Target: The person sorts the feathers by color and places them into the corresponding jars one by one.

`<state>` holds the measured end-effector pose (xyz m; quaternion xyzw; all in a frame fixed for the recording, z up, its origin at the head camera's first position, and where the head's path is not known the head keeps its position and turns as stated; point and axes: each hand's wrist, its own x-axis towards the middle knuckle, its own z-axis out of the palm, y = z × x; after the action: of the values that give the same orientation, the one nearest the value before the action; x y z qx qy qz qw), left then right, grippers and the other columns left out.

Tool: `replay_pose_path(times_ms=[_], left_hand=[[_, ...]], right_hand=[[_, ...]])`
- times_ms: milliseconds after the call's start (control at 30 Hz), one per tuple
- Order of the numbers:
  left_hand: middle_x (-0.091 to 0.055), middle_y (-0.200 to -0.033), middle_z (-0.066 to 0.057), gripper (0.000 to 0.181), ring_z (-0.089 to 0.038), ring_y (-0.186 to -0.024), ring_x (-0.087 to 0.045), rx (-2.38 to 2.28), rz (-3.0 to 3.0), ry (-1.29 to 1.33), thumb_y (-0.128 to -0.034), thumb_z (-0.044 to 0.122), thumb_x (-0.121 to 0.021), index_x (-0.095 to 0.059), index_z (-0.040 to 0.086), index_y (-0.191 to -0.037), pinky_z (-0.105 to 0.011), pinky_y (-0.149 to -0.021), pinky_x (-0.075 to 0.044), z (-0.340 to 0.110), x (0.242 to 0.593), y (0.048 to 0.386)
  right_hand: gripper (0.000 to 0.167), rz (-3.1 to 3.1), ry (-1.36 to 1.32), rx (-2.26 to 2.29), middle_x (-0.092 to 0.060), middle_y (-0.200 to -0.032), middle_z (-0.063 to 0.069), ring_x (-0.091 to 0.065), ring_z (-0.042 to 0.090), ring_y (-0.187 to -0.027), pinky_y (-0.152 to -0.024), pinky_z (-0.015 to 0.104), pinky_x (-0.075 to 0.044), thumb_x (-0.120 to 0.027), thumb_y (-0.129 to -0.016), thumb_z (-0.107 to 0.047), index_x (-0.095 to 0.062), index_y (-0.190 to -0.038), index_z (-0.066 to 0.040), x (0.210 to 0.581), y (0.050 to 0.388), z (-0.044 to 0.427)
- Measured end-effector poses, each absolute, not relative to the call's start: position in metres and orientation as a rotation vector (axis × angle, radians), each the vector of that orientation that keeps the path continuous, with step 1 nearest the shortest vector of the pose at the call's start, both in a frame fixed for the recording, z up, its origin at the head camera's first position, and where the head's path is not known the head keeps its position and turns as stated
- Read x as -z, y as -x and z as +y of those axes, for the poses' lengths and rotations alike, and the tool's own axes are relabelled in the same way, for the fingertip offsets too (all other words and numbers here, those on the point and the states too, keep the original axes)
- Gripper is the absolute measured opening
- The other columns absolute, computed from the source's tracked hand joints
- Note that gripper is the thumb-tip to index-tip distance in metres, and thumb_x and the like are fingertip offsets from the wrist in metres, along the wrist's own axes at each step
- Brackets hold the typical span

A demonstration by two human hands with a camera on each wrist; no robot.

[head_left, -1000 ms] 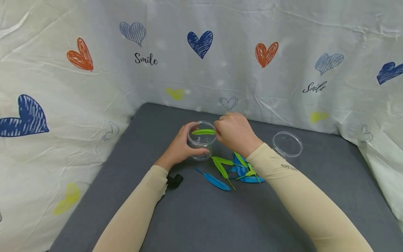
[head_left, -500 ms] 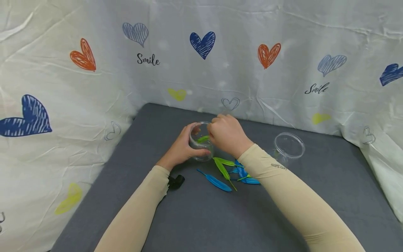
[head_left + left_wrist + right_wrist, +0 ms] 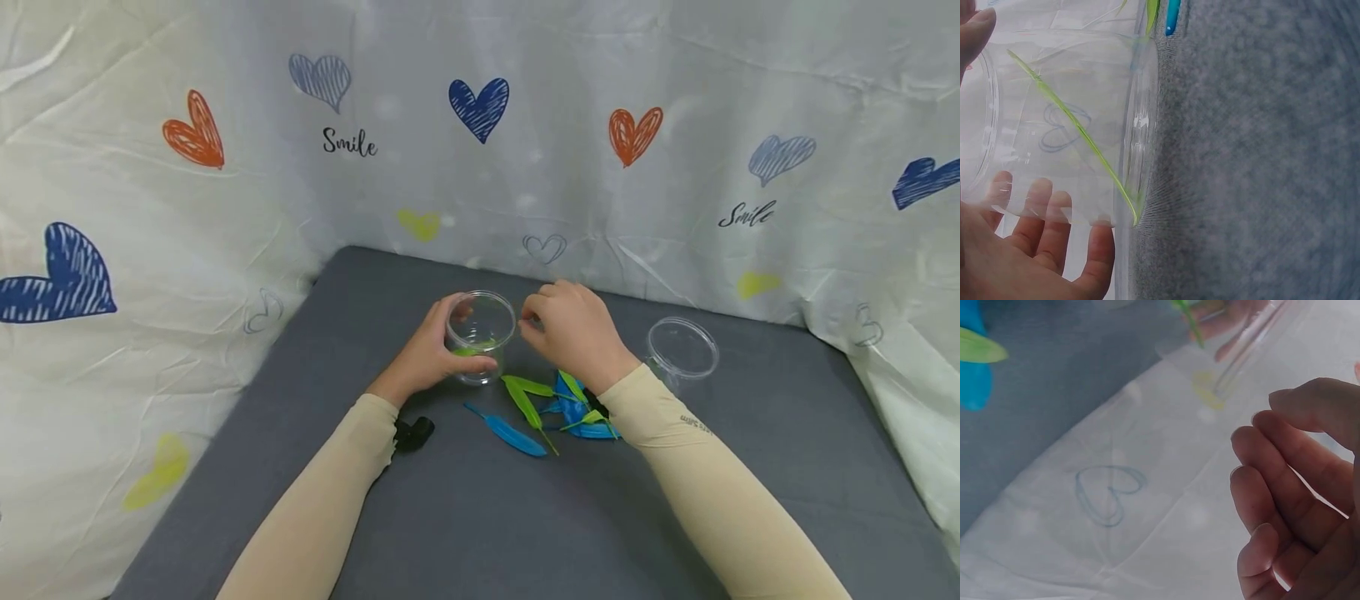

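The left hand (image 3: 427,354) has its fingers curled round a clear jar (image 3: 501,343), upright on the grey counter (image 3: 480,517), a green feather (image 3: 1079,128) slanting inside. The right hand (image 3: 576,332) hangs beside the rim, fingers loosely bent, thumb near their tips. Nearer the person lie a blue feather (image 3: 516,436) and a feather pile (image 3: 572,408); farther right, a clear container (image 3: 681,372).

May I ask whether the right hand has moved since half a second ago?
Yes, the right hand moved rightward, judged against the outlined heart behind it.
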<state>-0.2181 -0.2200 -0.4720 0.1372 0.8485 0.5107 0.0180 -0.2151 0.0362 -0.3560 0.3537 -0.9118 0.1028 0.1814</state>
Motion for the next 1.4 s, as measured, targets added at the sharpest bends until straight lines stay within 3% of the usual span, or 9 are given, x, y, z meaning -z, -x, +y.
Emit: replay_pose_path(times_ms=[700,1033,1400], left_hand=[[-0.041,-0.162,-0.004,0.109,-0.025,-0.149,-0.044,-1.550,2.650,-0.383,-0.0792,0.059,-0.094,-0.030,0.039,-0.166,-0.056,-0.117,-0.045,-0.221,0.472,0.216],[-0.041,-0.162,-0.004,0.110,-0.026,-0.150,-0.044,-1.537,2.659,-0.380,-0.0792,0.060,-0.094,-0.030,0.038,-0.166,-0.057,-0.119,-0.044,-0.222,0.472,0.216],[-0.040,-0.162,-0.003,0.109,-0.024,-0.149,-0.044,-1.538,2.663,-0.385,-0.0793,0.061,-0.093,-0.030,0.038,-0.166,-0.056,-0.118,-0.045,-0.221,0.474,0.217]], right_hand=[[0.005,-2.829,-0.849,-0.331,-0.071,-0.082,0.000,-0.057,0.014,-0.073,-0.065,0.030,-0.053,-0.081,-0.095,-0.014,-0.084,-0.090,-0.013,0.437,0.182,0.094],[0.005,-2.866,-0.842,-0.318,-0.073,-0.084,0.001,-0.061,0.017,-0.074,-0.066,0.034,-0.056,-0.086,-0.092,-0.015,-0.084,-0.094,-0.011,0.449,0.180,0.100],[0.004,-2.867,-0.872,-0.368,-0.074,-0.084,0.002,-0.060,0.016,-0.075,-0.064,0.033,-0.055,-0.081,-0.093,-0.008,-0.083,-0.092,-0.011,0.453,0.181,0.097]])
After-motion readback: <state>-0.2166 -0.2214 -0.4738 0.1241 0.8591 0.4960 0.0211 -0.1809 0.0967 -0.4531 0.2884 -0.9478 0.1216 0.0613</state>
